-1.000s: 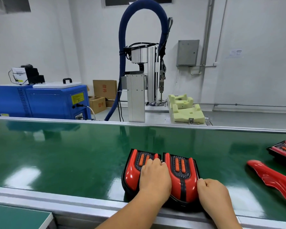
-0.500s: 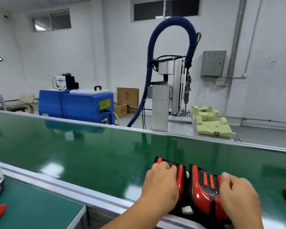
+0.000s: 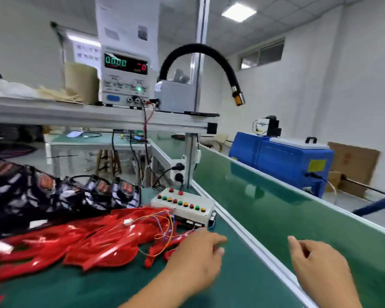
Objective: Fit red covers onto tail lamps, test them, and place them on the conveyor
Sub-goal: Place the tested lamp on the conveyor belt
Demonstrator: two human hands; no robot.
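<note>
The left hand point(image 3: 196, 256) hovered over the green tabletop point(image 3: 242, 285) with its fingers loosely bent and nothing in them. Its fingertips were just beside some thin coloured wires point(image 3: 165, 227) and the near end of the heap of red covers point(image 3: 87, 241). The right hand point(image 3: 318, 270), likewise relaxed and empty, hung over the conveyor point(image 3: 276, 207) near its rail. Behind the covers lay a blurred pile of black tail lamps point(image 3: 53, 196), with a white button box point(image 3: 182, 205) beside it, a power supply point(image 3: 125, 74) on the shelf point(image 3: 98, 114) above, and a blue machine point(image 3: 282, 158) beyond the conveyor.
</note>
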